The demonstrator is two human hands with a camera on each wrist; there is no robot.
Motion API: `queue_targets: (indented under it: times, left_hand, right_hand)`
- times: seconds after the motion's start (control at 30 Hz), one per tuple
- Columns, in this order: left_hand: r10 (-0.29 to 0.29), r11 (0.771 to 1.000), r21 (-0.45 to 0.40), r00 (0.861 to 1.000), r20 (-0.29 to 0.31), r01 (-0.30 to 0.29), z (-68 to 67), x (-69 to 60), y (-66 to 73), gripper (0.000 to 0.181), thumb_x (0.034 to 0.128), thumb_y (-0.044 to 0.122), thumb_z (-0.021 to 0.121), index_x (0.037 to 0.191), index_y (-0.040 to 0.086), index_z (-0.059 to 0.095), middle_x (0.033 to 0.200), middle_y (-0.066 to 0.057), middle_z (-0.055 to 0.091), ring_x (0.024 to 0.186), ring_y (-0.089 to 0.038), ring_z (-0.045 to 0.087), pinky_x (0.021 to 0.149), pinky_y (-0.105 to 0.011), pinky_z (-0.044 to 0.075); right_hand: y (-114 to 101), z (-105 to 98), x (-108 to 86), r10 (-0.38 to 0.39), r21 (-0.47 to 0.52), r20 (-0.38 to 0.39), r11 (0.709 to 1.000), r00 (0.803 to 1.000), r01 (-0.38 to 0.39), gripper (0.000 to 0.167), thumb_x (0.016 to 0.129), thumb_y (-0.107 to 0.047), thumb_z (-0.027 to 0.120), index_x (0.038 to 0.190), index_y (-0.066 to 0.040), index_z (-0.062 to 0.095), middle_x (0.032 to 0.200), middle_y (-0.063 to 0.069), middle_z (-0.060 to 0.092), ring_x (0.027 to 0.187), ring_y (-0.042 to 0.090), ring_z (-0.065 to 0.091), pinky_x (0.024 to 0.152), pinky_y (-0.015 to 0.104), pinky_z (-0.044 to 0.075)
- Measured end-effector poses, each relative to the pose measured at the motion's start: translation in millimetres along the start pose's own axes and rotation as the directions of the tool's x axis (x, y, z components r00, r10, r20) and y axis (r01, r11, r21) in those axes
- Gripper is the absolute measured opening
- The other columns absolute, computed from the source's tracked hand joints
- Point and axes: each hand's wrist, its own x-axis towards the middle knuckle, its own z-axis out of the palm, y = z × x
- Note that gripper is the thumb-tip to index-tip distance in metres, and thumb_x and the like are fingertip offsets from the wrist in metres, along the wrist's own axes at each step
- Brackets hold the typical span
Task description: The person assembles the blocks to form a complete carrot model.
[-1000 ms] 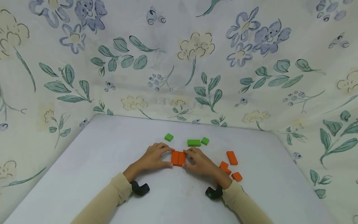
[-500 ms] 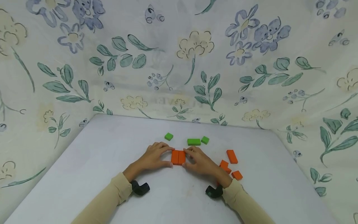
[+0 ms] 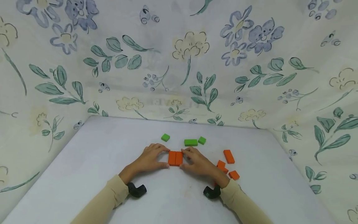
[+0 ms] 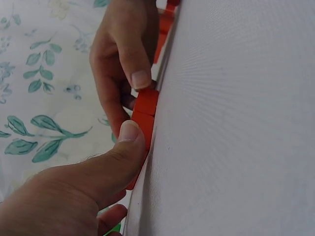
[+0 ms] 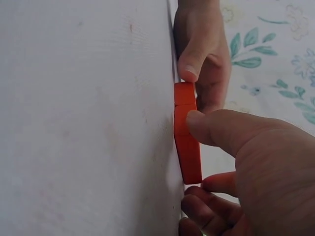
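Two flat orange blocks lie side by side on the white table in the head view, their long edges touching. My left hand [image 3: 148,160] holds the left orange block [image 3: 172,158], thumb at its near end and a finger at its far corner. On the other side, my right hand [image 3: 199,163] grips the right orange block [image 3: 179,158] the same way. In the left wrist view, the left thumb [image 4: 129,132] presses on an orange block end. The right wrist view has the right thumb [image 5: 196,120] against the right block [image 5: 189,152], which rests flat on the table.
Behind the hands lie a green square block [image 3: 165,137], a long green block [image 3: 191,142] and another green square [image 3: 202,140]. Several orange pieces lie right of the right hand, including a long block [image 3: 229,156] and a small block [image 3: 234,175]. Floral cloth surrounds the table [image 3: 112,133].
The scene has slid slightly left in the head view as the camera turned. Both hands and the two orange blocks keep the same places relative to each other.
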Motion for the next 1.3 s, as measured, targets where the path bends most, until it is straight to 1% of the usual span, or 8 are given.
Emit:
queue_targets:
  times: [0.07,0.33,0.5,0.7,0.87,1.07,1.17,1.3]
  left_hand:
    - [0.005,1.000,0.005,1.000,-0.002,-0.005,-1.9,1.0,-0.3,0.067,0.0773,0.057,0.079,0.134,0.026,0.061,0.140,-0.002,0.055,0.131,-0.025,0.045,0.102,-0.049,0.036]
    - [-0.005,1.000,0.007,1.000,-0.015,0.006,-2.2,-1.1,-3.9,0.066,0.0772,0.057,0.079,0.133,0.025,0.062,0.138,-0.003,0.056,0.130,-0.026,0.046,0.100,-0.048,0.037]
    - [-0.018,1.000,-0.008,1.000,-0.007,0.018,-0.6,-5.2,-3.7,0.065,0.0767,0.055,0.081,0.132,0.025,0.063,0.137,-0.003,0.057,0.129,-0.025,0.047,0.100,-0.048,0.037]
    - [0.004,1.000,0.005,1.000,-0.017,-0.004,-0.4,-3.5,-4.5,0.066,0.0770,0.057,0.079,0.132,0.026,0.062,0.137,-0.002,0.056,0.129,-0.024,0.046,0.099,-0.047,0.036]
    - [0.005,1.000,-0.013,1.000,-0.009,-0.005,-0.5,-3.4,-3.3,0.066,0.0769,0.058,0.079,0.132,0.026,0.062,0.138,-0.003,0.055,0.130,-0.024,0.045,0.099,-0.046,0.035]
    - [0.006,1.000,-0.012,1.000,-0.009,-0.006,0.4,-3.0,-0.7,0.065,0.0768,0.056,0.080,0.132,0.027,0.063,0.137,-0.002,0.056,0.129,-0.024,0.046,0.098,-0.045,0.036]
    - [0.005,1.000,-0.011,1.000,-0.017,-0.005,0.2,-2.1,-0.3,0.064,0.0769,0.055,0.081,0.132,0.026,0.063,0.137,-0.002,0.056,0.129,-0.024,0.046,0.099,-0.045,0.036]
    - [0.012,1.000,-0.004,1.000,-0.013,-0.012,-1.5,-0.3,0.2,0.066,0.0773,0.057,0.079,0.133,0.026,0.062,0.137,-0.002,0.056,0.130,-0.024,0.046,0.099,-0.045,0.036]
  right_hand:
    - [0.0,-1.7,1.1,0.001,0.001,0.003,1.000,1.000,-0.001,0.070,0.091,-0.036,0.073,0.149,-0.007,0.046,0.134,0.005,0.052,0.112,0.014,0.050,0.100,0.036,0.050]
    - [-8.5,-17.3,0.0,-0.056,0.066,-0.017,0.996,0.998,0.057,0.064,0.095,-0.029,0.070,0.147,0.000,0.046,0.135,0.012,0.052,0.103,0.017,0.061,0.083,0.026,0.055]
    - [-16.5,-28.3,-8.3,-0.034,0.098,-0.033,0.995,0.999,0.037,0.054,0.096,-0.027,0.068,0.143,-0.004,0.052,0.133,0.014,0.058,0.101,0.017,0.064,0.082,0.028,0.056]
    - [-11.0,-58.9,-20.0,-0.013,0.071,-0.083,0.997,0.996,0.019,0.040,0.096,-0.025,0.067,0.133,-0.009,0.060,0.117,0.010,0.069,0.098,0.017,0.067,0.085,0.032,0.056]
    - [10.9,-85.6,-36.3,0.046,0.027,-0.118,0.999,0.992,-0.043,0.034,0.096,-0.023,0.068,0.127,-0.010,0.064,0.115,0.009,0.069,0.101,0.019,0.066,0.087,0.036,0.056]
    - [57.8,-109.4,-56.0,0.063,-0.030,-0.112,0.997,0.992,-0.067,0.033,0.095,-0.017,0.068,0.125,-0.003,0.064,0.116,0.016,0.068,0.101,0.023,0.064,0.086,0.037,0.056]
    - [79.1,-117.1,-63.9,0.073,-0.038,-0.082,0.996,0.994,-0.077,0.035,0.095,-0.014,0.068,0.127,0.000,0.062,0.119,0.019,0.065,0.103,0.028,0.063,0.086,0.038,0.056]
    - [98.7,-124.7,-74.2,0.122,-0.032,0.005,0.992,0.992,-0.122,0.044,0.094,-0.013,0.068,0.134,0.002,0.056,0.127,0.022,0.060,0.109,0.035,0.060,0.090,0.047,0.055]
